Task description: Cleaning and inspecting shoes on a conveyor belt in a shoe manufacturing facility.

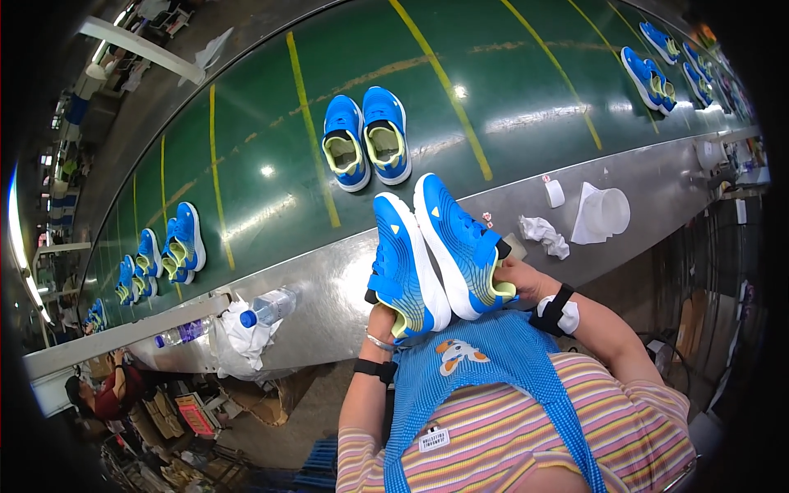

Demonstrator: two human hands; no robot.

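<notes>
A blue sneaker (400, 271) with a white sole and pale green lining is gripped at its heel by my left hand (380, 323). My right hand (526, 278) holds the matching sneaker (460, 246) by its heel opening. Both shoes point away from me, soles turned toward each other and nearly touching, above the metal ledge. Most of my fingers are hidden by the shoes. Just beyond them, another pair of blue sneakers (384, 135) stands upright on the green conveyor belt (255, 164).
More blue sneakers (186, 241) stand along the belt at left, others (648, 80) at far right. On the metal ledge (329, 279) are a plastic bottle (269, 307), crumpled white paper (544, 235), a white roll (610, 215) and a small white container (555, 193). Another person (115, 386) is at lower left.
</notes>
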